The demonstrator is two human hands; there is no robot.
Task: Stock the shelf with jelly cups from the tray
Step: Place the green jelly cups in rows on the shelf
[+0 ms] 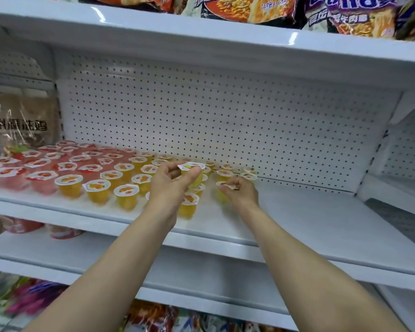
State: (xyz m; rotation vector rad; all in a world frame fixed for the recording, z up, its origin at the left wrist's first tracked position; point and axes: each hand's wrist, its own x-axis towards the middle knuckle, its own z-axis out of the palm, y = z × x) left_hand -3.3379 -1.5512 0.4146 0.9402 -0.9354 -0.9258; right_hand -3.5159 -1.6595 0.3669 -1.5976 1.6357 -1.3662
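Yellow jelly cups (126,196) fill the middle of the white shelf (309,216), with red jelly cups (42,182) in rows to their left; the right half of the shelf lies bare. From the head view, the left hand (171,182) pinches one yellow cup (194,174) by its rim, held above the standing rows. The right hand (240,191) has its fingers curled round the lid of another cup (222,194) that sits on or just above the shelf at the edge of the block; blur makes it hard to say which. No tray shows. To do this well, set each cup upright beside the last one, touching its neighbour, extending the rows rightward into the bare space. Lower by the rim and let go only once the base sits flat, lest a nudge topple the packed cups nearby
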